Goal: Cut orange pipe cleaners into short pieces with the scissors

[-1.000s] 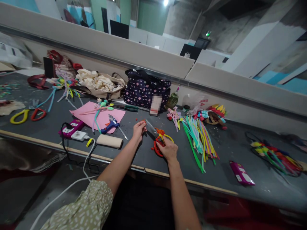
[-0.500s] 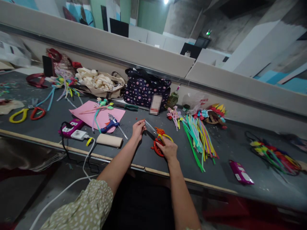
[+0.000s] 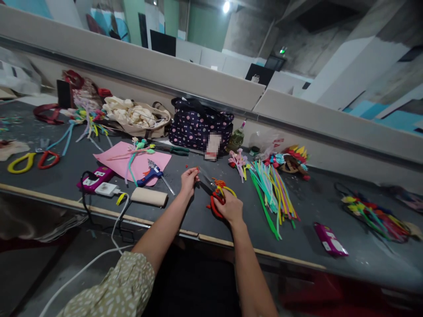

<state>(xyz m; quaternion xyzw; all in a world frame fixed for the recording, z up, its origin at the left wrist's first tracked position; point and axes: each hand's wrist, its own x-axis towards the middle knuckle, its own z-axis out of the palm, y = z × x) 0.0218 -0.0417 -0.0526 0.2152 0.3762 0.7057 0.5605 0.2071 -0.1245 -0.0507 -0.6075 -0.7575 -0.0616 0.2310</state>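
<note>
My right hand (image 3: 231, 207) is closed around a pair of scissors (image 3: 217, 208) with one red and one yellow handle. The metal blades point up and left toward my left hand (image 3: 189, 182). That hand pinches a small orange-red piece (image 3: 197, 168), which sits close to the blade tips. Whether the blades touch it is too fine to tell. Behind the scissors lies a cluster of orange fuzzy pieces (image 3: 219, 182), partly covered by the handles. A tiny red scrap lies on the table just beyond my left fingers.
Right of my hands lies a bundle of coloured pipe cleaners (image 3: 269, 189). On the left are a cardboard tube (image 3: 149, 197), a blue glue gun (image 3: 151, 173) on pink paper (image 3: 109, 155), and a purple power bank (image 3: 95, 179) with cables. A dotted bag (image 3: 200, 125) stands behind.
The whole view has shifted slightly. Both hands stay in nearly the same place, still holding the scissors and the small orange-red piece.
</note>
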